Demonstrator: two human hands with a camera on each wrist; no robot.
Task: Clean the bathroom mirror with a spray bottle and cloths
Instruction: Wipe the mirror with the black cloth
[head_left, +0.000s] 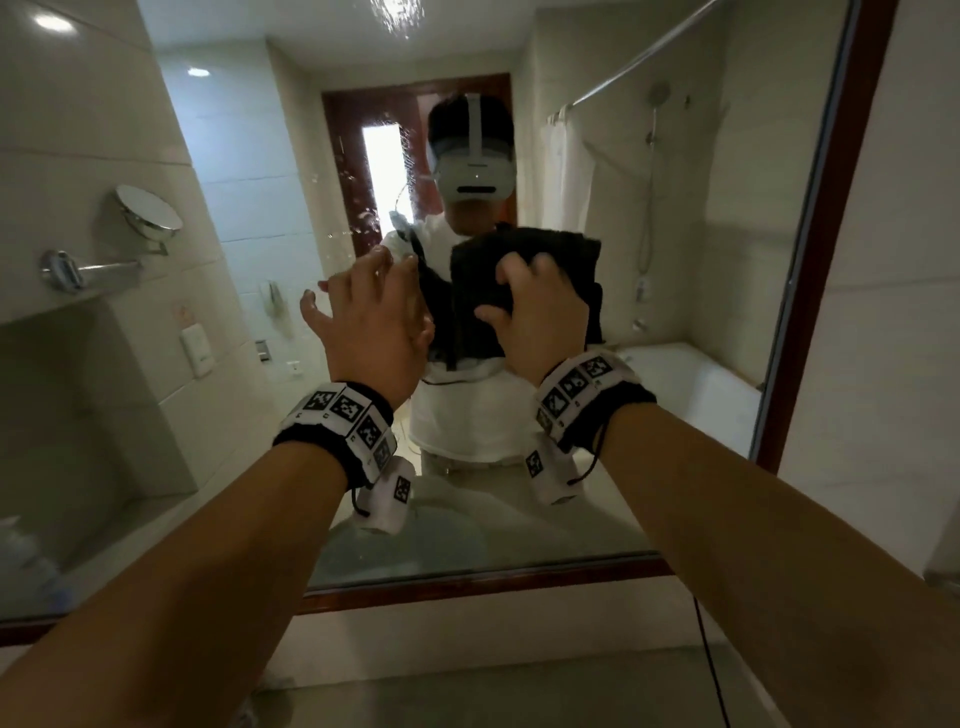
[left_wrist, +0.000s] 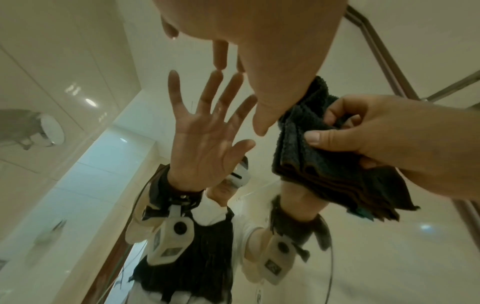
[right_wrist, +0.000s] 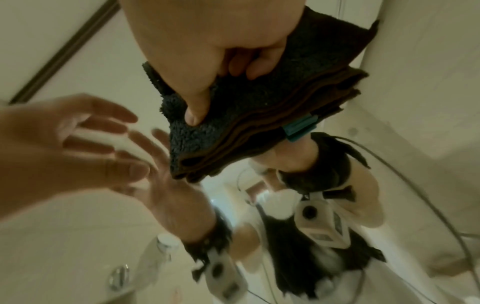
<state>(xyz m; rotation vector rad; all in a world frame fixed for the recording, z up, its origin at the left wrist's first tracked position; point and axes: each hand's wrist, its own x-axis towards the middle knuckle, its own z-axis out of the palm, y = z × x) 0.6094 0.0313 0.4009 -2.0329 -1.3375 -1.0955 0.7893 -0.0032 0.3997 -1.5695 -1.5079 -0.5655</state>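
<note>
The big wall mirror (head_left: 249, 156) carries spray droplets (head_left: 363, 208) left of centre. My left hand (head_left: 353, 291) is held up against the glass with its fingers spread and straight, holding nothing; in the left wrist view its fingertips (left_wrist: 219, 51) meet their reflection. To its right, my right hand (head_left: 519, 301) grips a folded dark cloth (head_left: 524, 249) held up at the mirror. The right wrist view shows thumb and fingers (right_wrist: 197, 102) pinching the cloth (right_wrist: 259, 107), which has a teal tag. No spray bottle is clearly in view.
A dark wooden frame (head_left: 826, 234) borders the mirror on the right and along the bottom. A round shaving mirror (head_left: 148, 210) hangs on the left wall. The stone counter (head_left: 467, 691) lies below, with a black cable (head_left: 711, 675). A clear capped bottle (right_wrist: 161, 253) is reflected low.
</note>
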